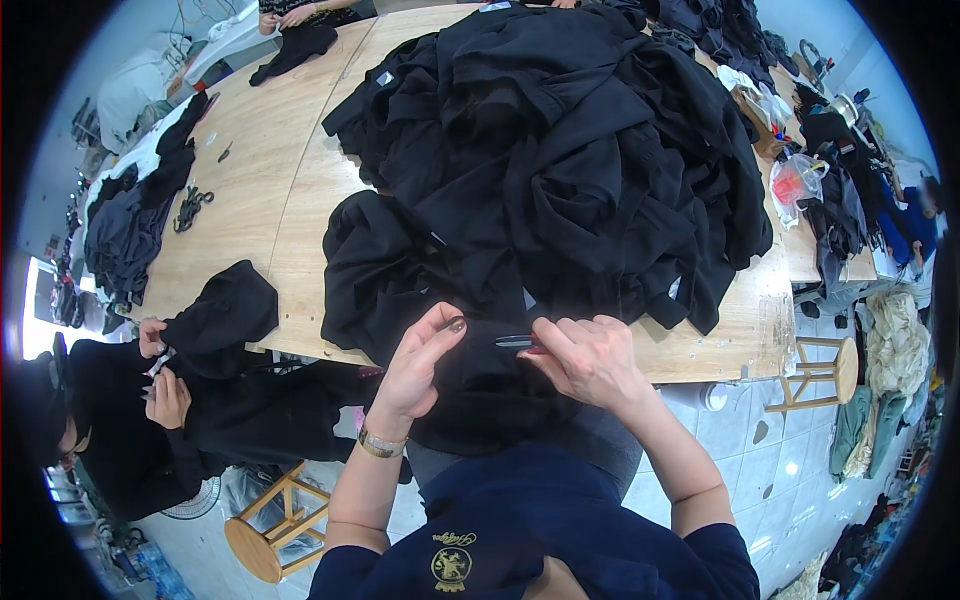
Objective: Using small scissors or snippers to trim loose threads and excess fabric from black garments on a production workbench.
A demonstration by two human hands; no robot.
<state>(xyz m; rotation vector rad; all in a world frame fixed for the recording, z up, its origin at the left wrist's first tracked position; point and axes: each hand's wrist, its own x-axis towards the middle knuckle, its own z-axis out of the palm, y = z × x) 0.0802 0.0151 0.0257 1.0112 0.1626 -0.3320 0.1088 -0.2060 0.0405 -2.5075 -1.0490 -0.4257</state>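
Observation:
Black fabric of a garment (490, 375) hangs over the near table edge and onto my lap. My left hand (415, 362) pinches its upper edge between thumb and fingers. Closed around a small pair of thread snips (512, 341), my right hand (588, 360) is at the same height on the other side of the cloth. The metal blades point left toward my left hand, over the fabric. Most of the snips' handle is hidden in my fingers. Just beyond both hands rises a large heap of black garments (560, 160), with a few small white labels showing.
The wooden table (255, 190) carries dark cords (192, 208) and a small dark tool (225, 152) on the left. A co-worker at the left handles a black garment (225, 310); another person's hands are at the far edge. Wooden stools (262, 548) stand lower left and right.

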